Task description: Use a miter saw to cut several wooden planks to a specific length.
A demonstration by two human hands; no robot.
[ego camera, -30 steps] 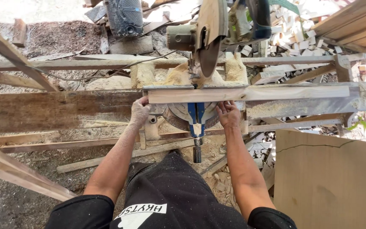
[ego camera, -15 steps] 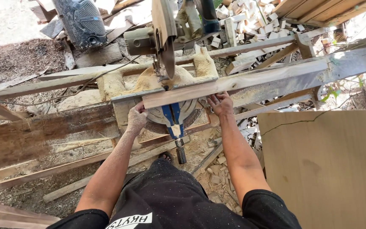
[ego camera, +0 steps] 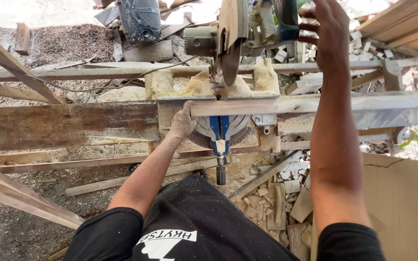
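Observation:
A long wooden strip point(ego camera: 315, 103) lies across the base of a mitre saw point(ego camera: 218, 128), under its raised round blade point(ego camera: 231, 46). My left hand point(ego camera: 182, 123) presses on the strip's left end, against the saw's fence. My right hand point(ego camera: 327, 29) is lifted up to the saw's head and handle point(ego camera: 279, 21), fingers spread beside it; whether it grips the handle I cannot tell. Piles of sawdust point(ego camera: 199, 84) sit behind the fence.
A weathered plank bench point(ego camera: 64, 125) runs left of the saw, and a wooden rail point(ego camera: 73, 73) with a cable lies behind. Several offcut blocks point(ego camera: 281, 203) litter the ground at lower right. A brown board point(ego camera: 407, 208) leans at right. Loose slats point(ego camera: 20, 198) lie at lower left.
My right hand left the wooden strip and rose to the saw's head. The left hand stays on the strip. The view has swung back to level.

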